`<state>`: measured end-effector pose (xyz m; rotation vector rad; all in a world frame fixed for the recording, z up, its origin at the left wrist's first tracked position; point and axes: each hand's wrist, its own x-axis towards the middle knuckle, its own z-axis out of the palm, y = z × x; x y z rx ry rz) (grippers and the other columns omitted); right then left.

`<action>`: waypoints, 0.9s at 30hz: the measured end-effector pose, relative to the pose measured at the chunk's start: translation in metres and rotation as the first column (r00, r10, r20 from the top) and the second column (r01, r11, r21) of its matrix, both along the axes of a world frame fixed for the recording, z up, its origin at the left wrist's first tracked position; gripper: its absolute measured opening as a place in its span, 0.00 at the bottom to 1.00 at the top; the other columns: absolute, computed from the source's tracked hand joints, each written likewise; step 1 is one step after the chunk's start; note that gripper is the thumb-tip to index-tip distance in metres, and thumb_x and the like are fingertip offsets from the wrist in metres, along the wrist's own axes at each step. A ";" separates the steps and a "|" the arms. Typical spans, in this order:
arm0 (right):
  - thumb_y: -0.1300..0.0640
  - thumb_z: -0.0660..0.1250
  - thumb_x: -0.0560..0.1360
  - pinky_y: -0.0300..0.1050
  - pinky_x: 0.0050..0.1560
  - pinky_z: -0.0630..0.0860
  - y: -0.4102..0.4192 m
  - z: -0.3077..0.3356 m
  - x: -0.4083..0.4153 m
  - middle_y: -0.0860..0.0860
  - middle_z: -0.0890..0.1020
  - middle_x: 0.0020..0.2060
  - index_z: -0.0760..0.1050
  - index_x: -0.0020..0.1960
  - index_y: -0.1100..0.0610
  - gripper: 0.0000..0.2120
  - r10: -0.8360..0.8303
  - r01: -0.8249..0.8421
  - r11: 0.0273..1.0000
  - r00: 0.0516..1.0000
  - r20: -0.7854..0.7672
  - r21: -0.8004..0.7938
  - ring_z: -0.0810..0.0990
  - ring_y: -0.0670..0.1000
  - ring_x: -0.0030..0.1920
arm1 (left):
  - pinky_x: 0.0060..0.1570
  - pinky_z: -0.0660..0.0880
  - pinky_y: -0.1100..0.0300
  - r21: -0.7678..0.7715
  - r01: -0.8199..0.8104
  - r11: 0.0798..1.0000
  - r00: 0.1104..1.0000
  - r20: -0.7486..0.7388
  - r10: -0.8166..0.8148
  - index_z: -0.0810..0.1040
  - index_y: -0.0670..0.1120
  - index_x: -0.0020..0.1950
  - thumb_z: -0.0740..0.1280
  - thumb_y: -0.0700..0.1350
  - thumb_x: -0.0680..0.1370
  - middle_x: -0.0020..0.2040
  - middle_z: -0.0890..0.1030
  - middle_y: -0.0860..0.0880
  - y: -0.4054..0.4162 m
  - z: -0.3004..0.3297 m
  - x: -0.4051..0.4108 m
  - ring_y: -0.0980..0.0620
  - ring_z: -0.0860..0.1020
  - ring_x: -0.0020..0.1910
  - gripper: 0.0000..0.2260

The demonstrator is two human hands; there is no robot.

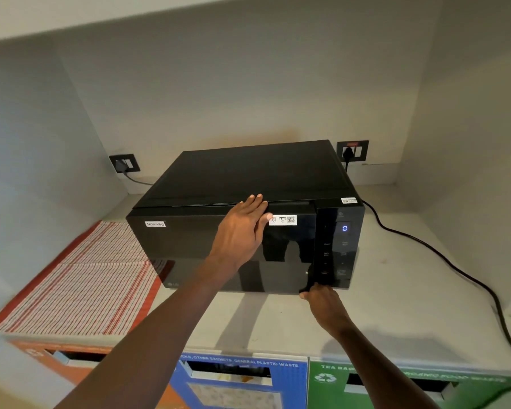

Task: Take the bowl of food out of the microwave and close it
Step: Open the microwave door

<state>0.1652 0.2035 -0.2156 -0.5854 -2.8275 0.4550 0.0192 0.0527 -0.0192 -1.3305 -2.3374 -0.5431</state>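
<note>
A black microwave (248,175) stands on the counter in a wall niche, with its glossy door (186,246) looking shut. My left hand (242,228) lies flat, fingers extended, on the door's top edge near a white sticker. My right hand (322,301) is at the door's lower right corner, below the control panel, with its fingertips curled against the door edge. The panel's display (344,228) reads 0. No bowl of food is in view.
A red-striped cloth (80,276) lies on the counter (396,314) left of the microwave. A black power cable (455,261) runs from the wall socket (353,151) across the right side. Orange, blue and green waste bins (239,379) sit below the counter's front edge.
</note>
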 end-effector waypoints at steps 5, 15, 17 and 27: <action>0.58 0.59 0.79 0.41 0.55 0.75 0.000 0.007 0.008 0.56 0.82 0.52 0.78 0.58 0.57 0.12 0.008 -0.004 0.996 0.999 0.051 -0.090 0.80 0.54 0.54 | 0.76 0.60 0.55 -0.005 0.010 1.000 0.999 0.031 -0.009 0.70 0.47 0.73 0.54 0.54 0.83 0.74 0.71 0.49 -0.005 0.000 0.003 0.52 0.66 0.75 0.21; 0.66 0.71 0.71 0.35 0.38 0.71 -0.015 0.052 0.020 0.52 0.75 0.37 0.73 0.53 0.65 0.13 -0.109 0.099 0.851 0.994 0.010 -0.515 0.75 0.48 0.37 | 0.76 0.59 0.56 0.025 0.072 0.997 0.996 0.056 -0.074 0.71 0.45 0.72 0.55 0.52 0.84 0.73 0.73 0.47 -0.024 0.001 0.014 0.52 0.68 0.74 0.20; 0.68 0.71 0.69 0.41 0.42 0.74 -0.020 0.055 0.025 0.59 0.77 0.40 0.73 0.54 0.67 0.15 -0.106 0.092 0.853 0.994 0.003 -0.514 0.77 0.54 0.41 | 0.76 0.59 0.56 0.041 0.087 0.995 0.993 0.071 -0.090 0.71 0.45 0.72 0.55 0.52 0.84 0.72 0.73 0.47 -0.029 0.002 0.018 0.52 0.68 0.74 0.20; 0.70 0.68 0.69 0.30 0.35 0.69 -0.032 0.057 0.044 0.55 0.82 0.39 0.81 0.46 0.66 0.07 0.004 0.055 0.922 0.988 0.153 -0.382 0.76 0.49 0.35 | 0.75 0.63 0.55 0.147 0.146 0.978 0.960 0.217 -0.176 0.75 0.46 0.69 0.59 0.52 0.82 0.70 0.75 0.49 -0.062 0.006 0.037 0.55 0.69 0.73 0.18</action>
